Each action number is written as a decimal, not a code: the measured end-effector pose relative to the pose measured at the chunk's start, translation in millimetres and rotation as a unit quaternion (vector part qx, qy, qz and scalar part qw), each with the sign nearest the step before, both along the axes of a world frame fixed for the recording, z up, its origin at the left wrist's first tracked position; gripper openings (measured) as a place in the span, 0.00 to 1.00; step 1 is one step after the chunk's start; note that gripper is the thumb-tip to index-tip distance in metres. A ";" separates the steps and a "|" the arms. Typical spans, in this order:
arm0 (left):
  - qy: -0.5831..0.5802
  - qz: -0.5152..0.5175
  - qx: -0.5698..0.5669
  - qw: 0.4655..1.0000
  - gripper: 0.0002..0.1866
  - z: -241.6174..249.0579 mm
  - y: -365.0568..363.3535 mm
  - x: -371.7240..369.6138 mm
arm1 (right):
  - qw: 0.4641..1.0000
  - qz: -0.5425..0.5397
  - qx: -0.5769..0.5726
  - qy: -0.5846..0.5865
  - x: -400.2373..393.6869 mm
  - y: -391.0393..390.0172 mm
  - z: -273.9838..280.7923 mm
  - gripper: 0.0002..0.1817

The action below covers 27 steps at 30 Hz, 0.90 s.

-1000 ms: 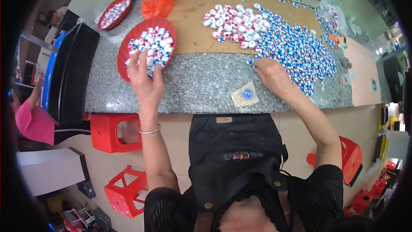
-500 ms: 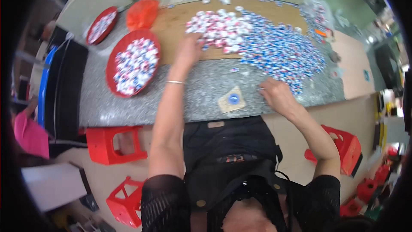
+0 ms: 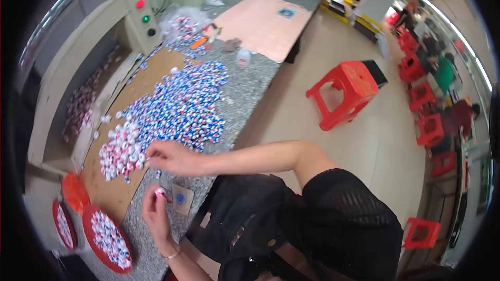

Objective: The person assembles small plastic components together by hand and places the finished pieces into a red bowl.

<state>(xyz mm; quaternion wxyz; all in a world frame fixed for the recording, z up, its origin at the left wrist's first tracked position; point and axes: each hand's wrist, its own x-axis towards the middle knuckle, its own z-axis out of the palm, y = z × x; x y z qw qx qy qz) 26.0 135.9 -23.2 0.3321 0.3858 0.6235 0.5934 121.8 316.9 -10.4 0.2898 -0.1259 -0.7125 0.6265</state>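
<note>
My left hand (image 3: pixel 156 216), with a bracelet at the wrist, is closed on a small white-and-pink round piece (image 3: pixel 160 192) above the grey speckled table. Beside it lies a small beige card with a blue round mark (image 3: pixel 181 198). My right hand (image 3: pixel 174 157) is at the border of two heaps, its fingers pinched together; what they hold is too small to make out. Left of its fingertips lies the heap of white-and-pink round pieces (image 3: pixel 121 151). Beyond it spreads a larger heap of small blue-and-white pieces (image 3: pixel 177 106).
Two red trays of similar pieces, a larger one (image 3: pixel 127 263) and a smaller one (image 3: pixel 56 211), stand at the lower left near an orange-red bag (image 3: pixel 76 192). A machine opening (image 3: pixel 39 145) borders the table. A red stool (image 3: pixel 346 91) stands on the floor; people sit farther off.
The view has turned to the right. My left hand has come back from the white-and-pink heap with a round piece. My right hand has moved to the heaps' border.
</note>
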 end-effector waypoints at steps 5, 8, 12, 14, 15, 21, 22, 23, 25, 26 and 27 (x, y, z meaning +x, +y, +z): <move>-0.315 -0.099 0.168 0.929 0.30 -4.1 21.2 61.9 | 0.988 0.020 -0.137 0.064 -11.3 -24.8 23.7 0.09; -0.383 -0.164 0.173 0.892 0.32 0.4 26.3 78.1 | 0.981 0.022 -0.177 0.074 0.2 -15.0 25.0 0.08; -0.376 -0.154 0.159 0.900 0.31 -6.1 32.3 94.1 | 0.987 -0.033 -0.124 0.097 18.0 -21.2 32.7 0.09; -0.351 -0.134 0.148 0.915 0.25 -6.8 27.7 94.8 | 0.989 -0.053 -0.072 0.114 25.9 -27.7 38.8 0.09; -0.324 -0.133 0.127 0.928 0.24 -7.8 22.9 93.3 | 0.989 -0.044 -0.060 0.130 29.3 -32.3 42.2 0.09; -0.192 -0.070 0.065 0.977 0.16 24.2 -3.9 106.1 | 0.979 -0.037 0.082 0.181 42.6 -29.0 48.4 0.07; -0.196 -0.048 0.072 0.977 0.18 15.6 -16.3 93.9 | 0.986 -0.019 0.123 0.108 51.5 -16.1 43.1 0.07; -0.197 -0.041 0.111 0.973 0.17 8.0 -26.0 80.3 | 0.968 -0.020 0.230 0.095 52.7 -2.0 21.7 0.07; -0.218 0.086 0.111 0.966 0.19 6.2 -40.6 70.9 | 0.933 0.027 0.358 -0.016 67.4 14.9 -2.9 0.07; -0.241 0.102 0.121 0.958 0.19 4.9 -50.1 67.7 | 0.904 0.056 0.415 -0.089 72.0 18.2 -11.7 0.08; -0.263 0.113 0.137 0.948 0.19 2.5 -54.6 63.7 | 0.880 0.070 0.453 -0.124 72.0 18.6 -17.4 0.07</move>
